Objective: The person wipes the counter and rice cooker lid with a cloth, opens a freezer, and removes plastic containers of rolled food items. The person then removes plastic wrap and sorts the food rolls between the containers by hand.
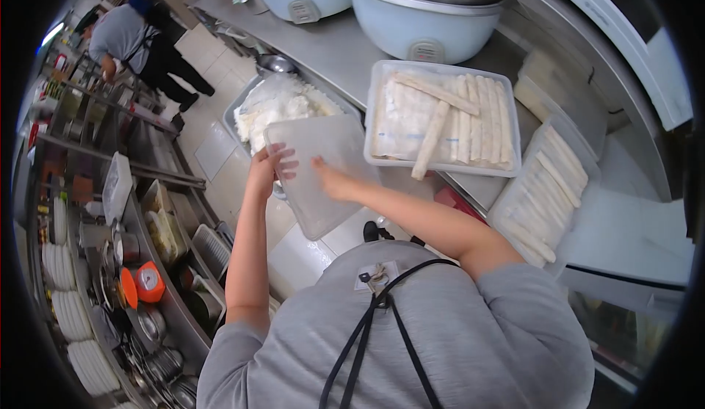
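A translucent rectangular plastic lid (pixel 312 214) is tilted in front of me, held between both hands. My left hand (pixel 269 174) is closed on its left edge, and those fingers show blurred through the plastic. My right hand (pixel 336 181) presses against the lid's face with its fingers drawn in and partly hidden. Behind the lid, a tub (pixel 233 119) holds a heap of white, crumbly food (pixel 283 104), partly covered by the lid. On the counter to the right, a plastic container (pixel 378 108) holds pale, floury rolls (pixel 464 119); one roll juts over its front rim.
Two large pale-blue cookers (pixel 418 23) (pixel 305 1) stand on the steel counter (pixel 330 49). Another container (pixel 507 203) of rolls sits at right. Shelves at left carry stacked plates (pixel 70 310), an orange scale (pixel 150 280) and trays. A co-worker (pixel 136 45) stands farther back.
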